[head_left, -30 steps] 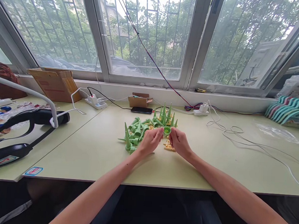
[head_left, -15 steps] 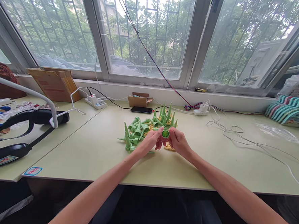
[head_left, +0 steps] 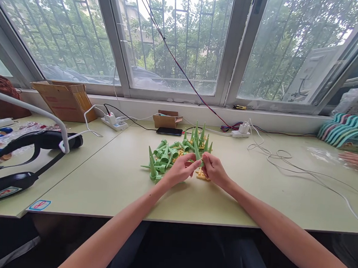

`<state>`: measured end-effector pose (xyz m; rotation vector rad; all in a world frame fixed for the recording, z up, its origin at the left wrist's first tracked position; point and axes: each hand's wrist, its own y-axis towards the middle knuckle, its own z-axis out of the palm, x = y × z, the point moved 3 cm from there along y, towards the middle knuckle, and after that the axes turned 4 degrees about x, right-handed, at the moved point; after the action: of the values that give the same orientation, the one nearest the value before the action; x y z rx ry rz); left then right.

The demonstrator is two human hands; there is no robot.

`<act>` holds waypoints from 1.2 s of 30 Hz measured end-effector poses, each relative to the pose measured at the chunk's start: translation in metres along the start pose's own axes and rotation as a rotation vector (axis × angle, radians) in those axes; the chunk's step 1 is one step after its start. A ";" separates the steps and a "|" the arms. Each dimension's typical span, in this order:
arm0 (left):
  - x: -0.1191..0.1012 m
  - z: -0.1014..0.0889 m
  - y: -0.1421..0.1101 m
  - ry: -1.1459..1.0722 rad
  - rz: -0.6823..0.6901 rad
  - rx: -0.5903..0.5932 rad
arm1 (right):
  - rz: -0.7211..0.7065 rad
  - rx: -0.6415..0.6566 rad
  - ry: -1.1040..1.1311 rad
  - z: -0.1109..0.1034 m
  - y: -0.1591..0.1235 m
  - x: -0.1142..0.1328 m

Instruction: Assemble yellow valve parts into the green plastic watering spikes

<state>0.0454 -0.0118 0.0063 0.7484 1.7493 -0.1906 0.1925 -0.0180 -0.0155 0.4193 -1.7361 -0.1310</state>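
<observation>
Between my two hands a green plastic watering spike (head_left: 196, 150) stands with its pointed tip up. My left hand (head_left: 179, 168) closes on its left side with thumb and fingers. Pinched at the lower right of the same spike is my right hand (head_left: 215, 169); its fingertips partly hide the spike's base. Left of and behind my hands lies a loose pile of green spikes (head_left: 164, 155), some on their sides. Several more spikes (head_left: 202, 134) stand upright just behind. Small yellow plastic pieces (head_left: 201, 175) lie beneath my right hand and among the spikes.
A phone (head_left: 169, 131) and a small cardboard box (head_left: 167, 119) are at the back. Power strips (head_left: 115, 123) and white cables (head_left: 282, 155) lie on the table (head_left: 108, 194). A black headset (head_left: 32, 149) is at left. Another person's hand (head_left: 357, 160) rests at far right.
The spike has turned: its round open end faced me, and now its tip points up. My left hand has shifted its hold. Another person's hand has appeared at far right.
</observation>
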 end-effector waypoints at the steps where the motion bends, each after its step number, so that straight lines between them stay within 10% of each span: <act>1: 0.000 0.000 0.000 0.000 0.000 -0.001 | -0.007 -0.004 -0.010 0.000 0.000 0.001; 18: 0.003 0.002 0.001 0.228 0.234 -0.057 | -0.024 -0.048 -0.079 -0.001 0.000 0.008; 36: 0.004 0.002 0.003 -0.095 0.045 0.028 | -0.046 -0.040 -0.101 0.000 -0.001 0.008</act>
<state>0.0482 -0.0090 0.0029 0.7863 1.6417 -0.2167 0.1912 -0.0223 -0.0083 0.4296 -1.8209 -0.2228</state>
